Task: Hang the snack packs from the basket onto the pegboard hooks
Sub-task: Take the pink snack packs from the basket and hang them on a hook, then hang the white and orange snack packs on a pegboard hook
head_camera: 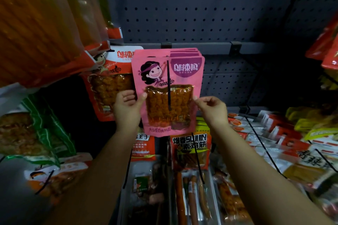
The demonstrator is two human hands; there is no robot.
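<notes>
Both hands hold the front pink pack [165,95] up against the pegboard [192,5]. The left hand [126,109] is clamped on its left edge, thumb on the front and fingers curled behind; the right hand [213,109] pinches its right edge between thumb and fingertips. A black hook [168,82] runs down the middle of the pack between the two grips, over its clear window, so the pack sits on the hook. More pink packs [184,53] are stacked just behind its top, above the right hand.

Just left of the left hand hangs an orange pack [109,78], partly covered by the pink one. Well above and left of the grip, large orange bags [40,23] crowd in. Below the hands hang a yellow-and-red pack [190,150] and a smaller orange one [144,146], with sausage packs [190,197] lower still. Right of the right hand, red-and-white packs [270,133] fill angled rows on other hooks. The basket is out of view
</notes>
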